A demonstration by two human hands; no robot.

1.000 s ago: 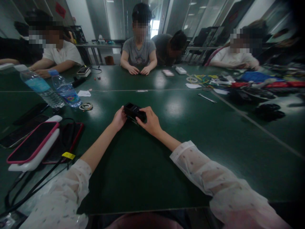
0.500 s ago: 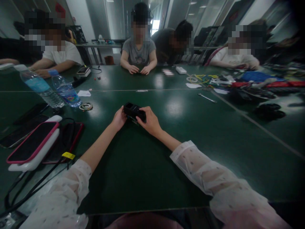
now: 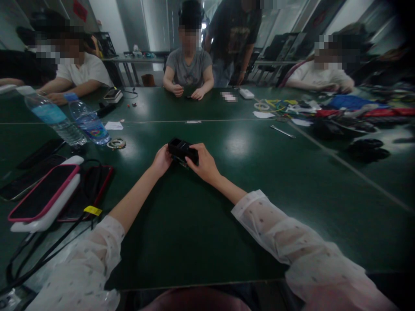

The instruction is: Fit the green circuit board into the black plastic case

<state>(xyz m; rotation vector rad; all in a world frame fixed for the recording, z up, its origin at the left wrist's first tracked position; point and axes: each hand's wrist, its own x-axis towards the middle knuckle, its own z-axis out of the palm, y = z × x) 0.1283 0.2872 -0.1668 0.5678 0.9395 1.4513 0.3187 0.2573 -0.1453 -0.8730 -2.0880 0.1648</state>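
Observation:
A small black box-shaped device (image 3: 180,149) is held between my two hands over the green table (image 3: 194,229). My left hand (image 3: 162,161) grips its left end, with the fingers partly hidden behind it. At the right end, my right hand (image 3: 204,164) is closed on the device, thumb on the near side and fingers over the top. Something thin shows along the device's lower edge, too small to make out.
Left: two water bottles (image 3: 58,119), a pink-edged phone (image 3: 43,192) on a white block, black cables, and a ring-shaped coil (image 3: 116,143). Right: a wrench (image 3: 282,131), tangled wires (image 3: 275,106) and a blue item (image 3: 353,103). Several people are around the table.
The person behind the far side has risen from a bent posture to standing. The hands of the person opposite have moved slightly apart. My hands and the device show hardly any movement.

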